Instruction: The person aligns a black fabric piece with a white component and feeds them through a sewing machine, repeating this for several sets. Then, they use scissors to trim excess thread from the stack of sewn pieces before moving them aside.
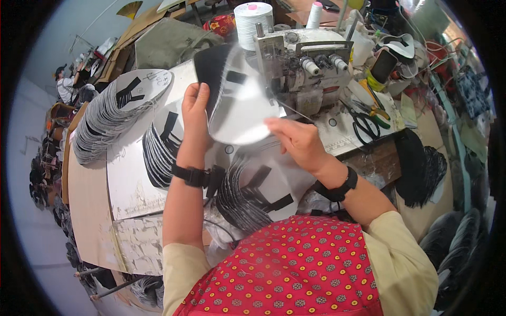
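Observation:
A white sole-shaped fabric piece (240,118), with short black strips on it and a black layer (208,66) along its far left side, is held up in front of the sewing machine (316,50). My left hand (196,108) grips its left edge, thumb up, the other fingers partly hidden behind. On the right, my right hand (298,139) pinches the near right rim between thumb and fingers. The far right part of the piece is blurred beside the machine. Below my hands, a stack of similar pieces (253,195) leans against my lap.
Two more stacks of sole-shaped pieces stand left, one far (121,116) and one nearer (161,152). Black-handled scissors (365,128) and pliers (382,116) lie right of the machine. A white thread cone (253,26) stands behind. Black pieces (419,168) hang at the right edge.

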A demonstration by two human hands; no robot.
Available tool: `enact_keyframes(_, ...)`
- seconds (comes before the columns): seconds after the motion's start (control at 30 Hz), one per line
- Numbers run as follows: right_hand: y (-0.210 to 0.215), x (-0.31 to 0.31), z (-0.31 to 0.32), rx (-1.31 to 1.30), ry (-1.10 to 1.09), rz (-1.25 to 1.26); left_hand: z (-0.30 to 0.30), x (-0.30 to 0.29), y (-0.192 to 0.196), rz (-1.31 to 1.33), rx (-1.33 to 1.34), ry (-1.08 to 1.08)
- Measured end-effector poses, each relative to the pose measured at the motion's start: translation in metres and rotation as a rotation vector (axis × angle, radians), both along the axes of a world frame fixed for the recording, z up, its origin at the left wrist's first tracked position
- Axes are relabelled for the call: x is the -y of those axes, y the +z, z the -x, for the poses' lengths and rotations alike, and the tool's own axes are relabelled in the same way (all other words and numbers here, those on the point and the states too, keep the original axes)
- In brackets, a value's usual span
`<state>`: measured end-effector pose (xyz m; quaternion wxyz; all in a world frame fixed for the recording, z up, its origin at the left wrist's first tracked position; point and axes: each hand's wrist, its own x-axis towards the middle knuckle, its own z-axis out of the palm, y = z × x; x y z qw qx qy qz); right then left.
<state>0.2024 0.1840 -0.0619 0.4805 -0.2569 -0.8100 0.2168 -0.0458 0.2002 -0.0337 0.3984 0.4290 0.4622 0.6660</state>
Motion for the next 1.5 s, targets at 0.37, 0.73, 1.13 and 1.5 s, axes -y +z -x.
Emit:
enact_keyframes(0.37, 0.004, 0.000, -0.006, -0.110, -0.226, 0.306, 0.004, 0.098, 0.025, 0.624, 0.049, -0.388)
enact_keyframes(0.73, -0.009, 0.022, -0.010, 0.377, 0.140, 0.024, -0.038, 0.034, 0.008, -0.130, -0.388, 0.527)
enact_keyframes(1.13, -0.002, 0.037, -0.001, 0.520, 0.008, -0.168, 0.041, 0.034, 0.022, -0.201, -2.098, 0.227)
enact_keyframes(1.5, -0.010, 0.026, 0.004, 0.432, 0.059, 0.029, -0.019, 0.096, -0.003, 0.197, -1.548, 0.127)
